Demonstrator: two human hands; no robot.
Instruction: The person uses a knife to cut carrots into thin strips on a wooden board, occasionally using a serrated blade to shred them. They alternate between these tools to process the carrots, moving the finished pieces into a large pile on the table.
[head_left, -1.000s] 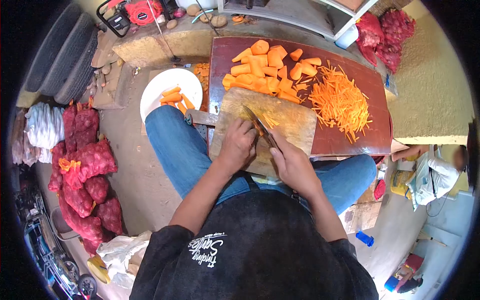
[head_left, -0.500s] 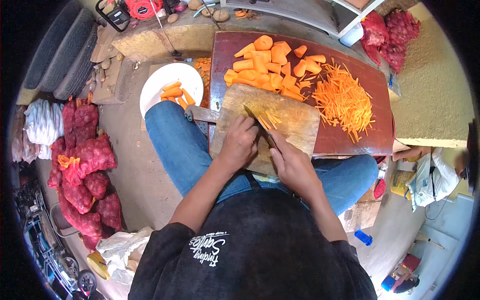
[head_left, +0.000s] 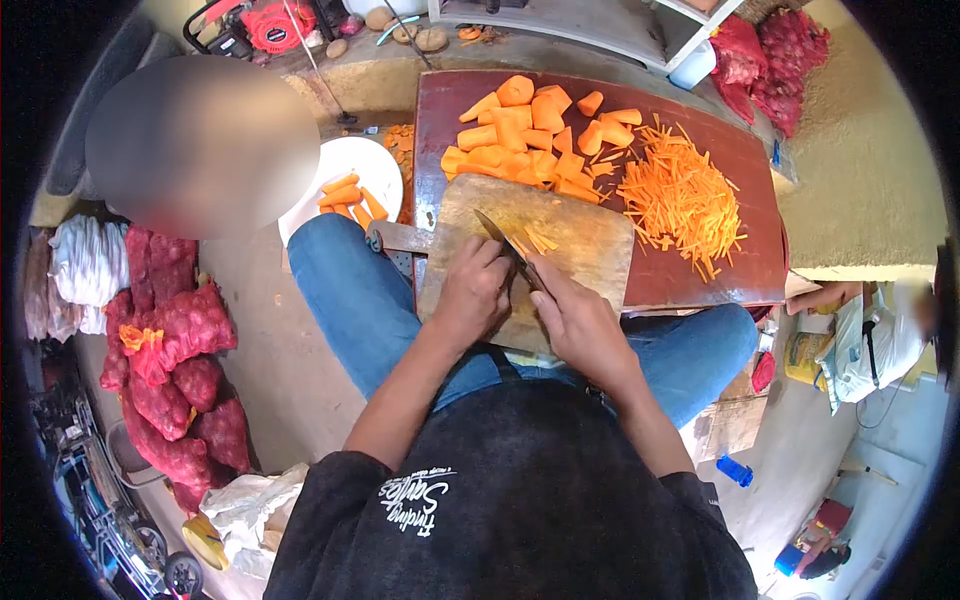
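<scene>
My right hand (head_left: 578,318) grips a knife (head_left: 494,231), its dark blade pointing up and left across the wooden cutting board (head_left: 590,235). Beside the blade, my left hand (head_left: 474,288) rests on the board with its fingers curled; whatever they pinch is hidden. A few carrot strips (head_left: 541,240) lie on the board just right of the blade. Beyond the board, peeled carrot chunks (head_left: 515,128) are heaped on the dark red table (head_left: 755,270). To their right spreads a pile of thin carrot sticks (head_left: 680,195).
Left of the table, a white basin (head_left: 376,158) holds several carrot pieces (head_left: 343,192). Red mesh sacks (head_left: 185,330) line the floor at left. Another person (head_left: 870,345) is at the right edge. A blurred round patch covers the upper left.
The view has shifted slightly. A blurred round patch now hides the tyres at upper left. The knife blade leans further left, and both hands stay on the board.
</scene>
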